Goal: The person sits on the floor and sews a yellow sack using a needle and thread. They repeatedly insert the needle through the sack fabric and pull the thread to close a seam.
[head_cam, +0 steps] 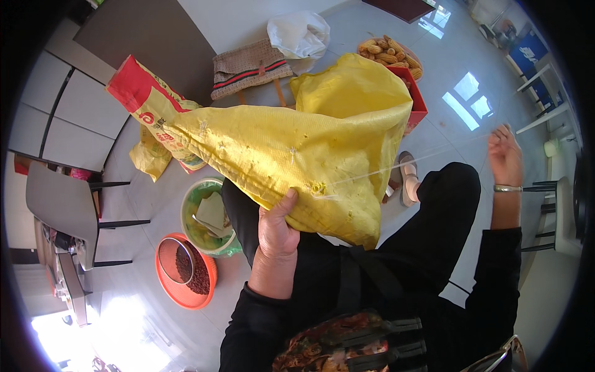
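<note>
A yellow woven plastic sack (274, 135) lies across my lap, its printed red-and-cream end pointing to the upper left. My left hand (279, 228) grips its near edge, thumb on top and the other fingers hidden beneath. Just beyond the thumb is a frayed, stitched patch (318, 188). From there a pale thread (386, 171) runs taut to my right hand (505, 156), which is raised well out to the right with its fingers pinched together. Whether those fingers also hold a needle is too small to tell. Small knotted thread ends dot the sack's surface.
Left of my leg stand a green-lined bin (188, 223) and an orange basket (186, 302) holding dark red beans and a sieve (175, 260). Corn cobs (390, 51), a red box (417, 107) and a cloth-draped stool (251, 69) are ahead. A grey chair (62, 204) stands left.
</note>
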### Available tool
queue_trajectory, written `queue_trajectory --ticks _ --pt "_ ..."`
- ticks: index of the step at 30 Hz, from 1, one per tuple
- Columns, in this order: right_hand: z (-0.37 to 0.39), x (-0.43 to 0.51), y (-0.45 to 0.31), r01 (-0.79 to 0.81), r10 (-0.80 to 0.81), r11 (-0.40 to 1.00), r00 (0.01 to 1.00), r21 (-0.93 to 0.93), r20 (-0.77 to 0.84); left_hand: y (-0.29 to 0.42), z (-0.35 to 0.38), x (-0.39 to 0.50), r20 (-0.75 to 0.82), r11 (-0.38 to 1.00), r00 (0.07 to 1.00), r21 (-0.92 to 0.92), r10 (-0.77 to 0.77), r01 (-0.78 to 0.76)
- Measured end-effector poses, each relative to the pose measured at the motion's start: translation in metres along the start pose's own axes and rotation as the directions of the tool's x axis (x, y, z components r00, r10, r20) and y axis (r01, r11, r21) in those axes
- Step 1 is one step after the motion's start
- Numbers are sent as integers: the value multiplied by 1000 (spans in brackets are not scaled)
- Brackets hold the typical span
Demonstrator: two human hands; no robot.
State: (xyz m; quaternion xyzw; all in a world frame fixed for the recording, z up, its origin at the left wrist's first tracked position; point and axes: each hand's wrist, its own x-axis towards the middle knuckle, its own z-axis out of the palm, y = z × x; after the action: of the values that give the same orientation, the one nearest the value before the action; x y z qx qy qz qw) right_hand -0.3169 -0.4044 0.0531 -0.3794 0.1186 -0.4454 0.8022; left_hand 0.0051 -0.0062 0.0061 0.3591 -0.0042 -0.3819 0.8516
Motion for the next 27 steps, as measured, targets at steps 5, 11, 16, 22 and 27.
queue_trajectory --ticks 5,11,16,22,27 --pt "-127 -39 -63 219 -351 915 843 -338 -406 0 0 1 13 999 1000 -39 7 -7" --pt "-91 -68 -34 122 -249 944 873 -307 -419 -3 -2 3 2 1000 1000 -19 7 -7" --pt "55 -72 70 -119 70 959 979 -259 -189 -3 -2 3 -4 1000 1000 -7 12 -12" --pt "192 -86 154 -232 359 784 926 -576 116 -4 -3 2 -35 1000 999 16 -3 3" --pt "232 -91 186 -219 406 744 898 -631 167 -3 -4 3 37 998 999 62 25 -28"
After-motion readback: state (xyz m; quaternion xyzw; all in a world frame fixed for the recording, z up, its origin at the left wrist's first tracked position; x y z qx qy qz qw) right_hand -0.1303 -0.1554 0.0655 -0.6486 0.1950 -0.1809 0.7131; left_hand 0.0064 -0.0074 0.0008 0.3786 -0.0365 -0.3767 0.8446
